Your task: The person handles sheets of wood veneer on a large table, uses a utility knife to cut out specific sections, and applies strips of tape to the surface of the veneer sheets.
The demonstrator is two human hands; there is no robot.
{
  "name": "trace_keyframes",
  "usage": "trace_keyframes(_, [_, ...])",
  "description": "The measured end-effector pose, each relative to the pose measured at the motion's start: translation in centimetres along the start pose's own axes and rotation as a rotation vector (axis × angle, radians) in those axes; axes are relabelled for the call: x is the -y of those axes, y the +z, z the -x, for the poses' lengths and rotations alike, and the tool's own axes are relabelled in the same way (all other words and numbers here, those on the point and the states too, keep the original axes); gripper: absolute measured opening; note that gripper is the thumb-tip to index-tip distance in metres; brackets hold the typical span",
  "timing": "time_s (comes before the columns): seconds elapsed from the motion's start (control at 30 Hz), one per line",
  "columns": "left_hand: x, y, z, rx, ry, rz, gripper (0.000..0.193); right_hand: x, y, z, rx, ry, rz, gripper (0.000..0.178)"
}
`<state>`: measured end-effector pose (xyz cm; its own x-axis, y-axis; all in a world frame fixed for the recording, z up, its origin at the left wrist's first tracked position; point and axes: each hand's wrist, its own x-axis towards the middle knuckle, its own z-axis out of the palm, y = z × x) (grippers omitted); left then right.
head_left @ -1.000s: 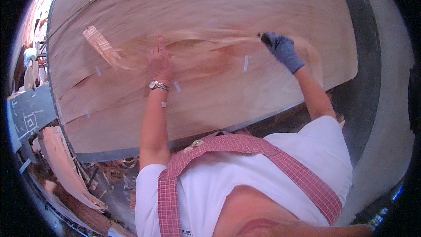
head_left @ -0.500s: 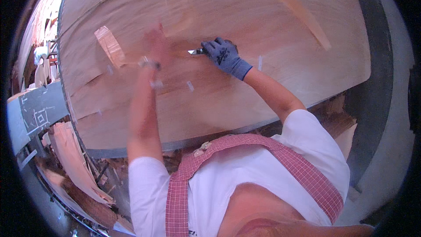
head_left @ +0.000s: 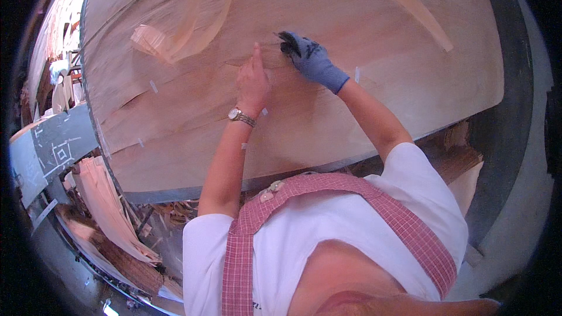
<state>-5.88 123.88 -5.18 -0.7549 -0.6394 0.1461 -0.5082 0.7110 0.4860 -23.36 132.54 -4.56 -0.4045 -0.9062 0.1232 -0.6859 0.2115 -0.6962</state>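
Observation:
A broad wood veneer sheet (head_left: 193,164) spreads out in front of me. My bare left hand (head_left: 253,85), with a watch (head_left: 241,116) on its wrist, rests on the sheet, its index finger stretched out toward the far side and nothing visible in its grasp. Just to the right, my right hand (head_left: 313,61) in a blue-grey glove is closed around a utility knife (head_left: 285,45). The knife's tip points up and left, near a dark crack in the veneer; whether it touches the wood I cannot tell.
A loose, curling veneer strip (head_left: 202,41) lies at the far left, and another strip (head_left: 413,9) at the far right. Small pieces of tape (head_left: 153,86) dot the sheet. Stacked veneer offcuts (head_left: 108,205) stand at lower left beside a grey beam (head_left: 64,143) with chalk marks.
My left hand has moved right and come down beside the right hand. My right hand has shifted slightly up and right, turning the knife. The loose strip on the left has shifted and curled.

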Motion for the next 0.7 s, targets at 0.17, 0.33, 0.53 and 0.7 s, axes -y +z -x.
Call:
trace_keyframes(0.17, [1.7,-3.0,-3.4,0.417,-0.191,0.222,0.056,4.1,0.6,5.0,0.183,0.354,-0.909,0.032])
trace_keyframes(0.33, [2.7,-2.8,-5.5,0.491,-0.283,0.157,0.056,10.9,5.7,7.4,0.258,0.273,-1.132,0.032])
trace_keyframes(0.53, [2.7,-2.5,-5.0,0.429,-0.154,0.181,0.05,10.3,5.5,8.5,0.59,0.39,-1.087,0.025])
trace_keyframes(0.7, [1.1,-3.4,-2.5,0.336,-0.112,0.085,0.047,8.8,-0.9,8.9,0.276,-0.064,-0.366,0.016])
